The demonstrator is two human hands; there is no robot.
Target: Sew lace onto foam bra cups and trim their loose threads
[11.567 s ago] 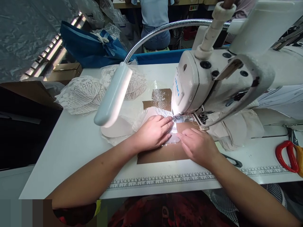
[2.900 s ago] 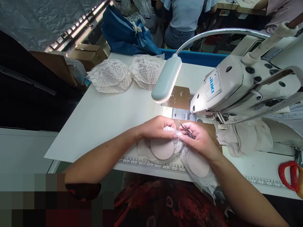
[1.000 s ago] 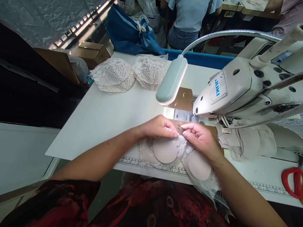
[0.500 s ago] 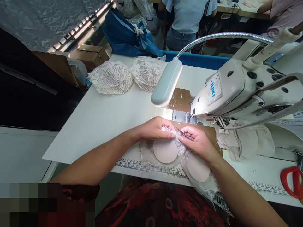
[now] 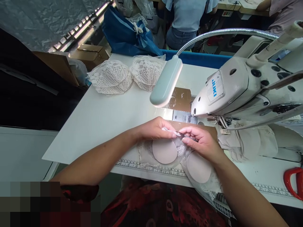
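A white lace bra (image 5: 165, 152) with smooth pale cups lies at the table's front edge, one cup under my hands and the other hanging toward my lap. My left hand (image 5: 159, 128) is closed, pinching the bra's lace edge between thumb and fingers. In my right hand (image 5: 200, 138) are small metal thread snips (image 5: 181, 135), held between thumb and fingers. Their tips meet the lace right at my left fingertips. Whether the blades are apart cannot be made out.
A white sewing machine (image 5: 220, 91) stands on the right, with a lamp (image 5: 167, 82) over the table (image 5: 94, 119). Lace cups (image 5: 111, 77) are stacked at the back left. Pale fabric pieces (image 5: 251, 142) lie beneath the machine arm. Red-handled scissors (image 5: 287, 183) rest far right. A co-worker (image 5: 187, 19) sits beyond.
My right hand has turned the snips, bringing their tips down and left onto the lace at my left fingertips. My left hand keeps its pinch. The view has shifted slightly.
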